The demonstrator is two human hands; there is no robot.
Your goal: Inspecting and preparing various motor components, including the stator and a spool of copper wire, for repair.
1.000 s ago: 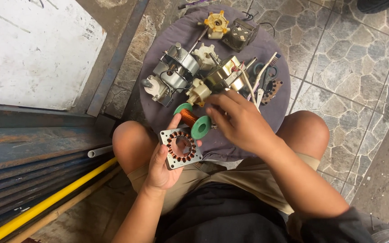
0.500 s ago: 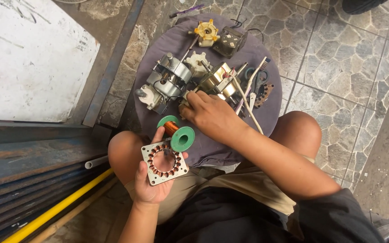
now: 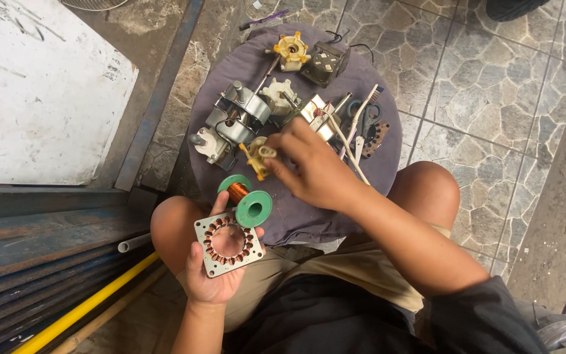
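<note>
Stator plate, the square pale metal one with a ring of copper windings (image 3: 228,242), lies flat in our left hand (image 3: 212,272), whose fingers close round its near and left edges while the thumb side props the far edge.

From the head view, we see the green plastic spool of copper wire (image 3: 245,198) touching the stator's far edge, at the left fingertips; its axis runs slantwise, one flange toward the purple round cushion (image 3: 388,157), the other toward our right knee. Our right hand (image 3: 312,172) is up on the cushion, well apart from the left, its thumb and forefinger pinched on a small yellowish plastic part (image 3: 259,156). That part sits just beyond the spool, so the spool lies between the two hands, nearer the left.

Farther along the cushion we see a grey metal motor with a shaft (image 3: 237,118), a yellow toothed plastic hub (image 3: 291,50), a dark square motor block (image 3: 325,63) and a white toothbrush (image 3: 360,118). A yellow pipe (image 3: 80,308) lies at our left.
</note>
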